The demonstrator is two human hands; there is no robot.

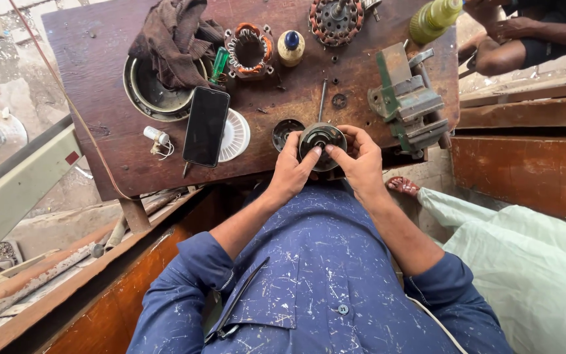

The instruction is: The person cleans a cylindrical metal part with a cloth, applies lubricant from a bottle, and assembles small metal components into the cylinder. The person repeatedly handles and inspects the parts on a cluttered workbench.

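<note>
Both my hands hold a round dark metal motor part [322, 139] with a shaft [322, 98] sticking out toward the far side, at the near edge of the wooden workbench [113, 72]. My left hand [291, 168] grips its left side with the thumb on the face. My right hand [359, 159] cups the right side, thumb pressing the centre. A small round black cap [284, 131] lies just left of the part.
A green bench vise [406, 98] stands right of my hands. A black phone [206, 126] lies on a white round cover [235, 134]. Further back are a copper-wound stator [250, 49], brown rag [175, 39], metal bowl [149, 98], bottles. Another person's hands [506, 29] at top right.
</note>
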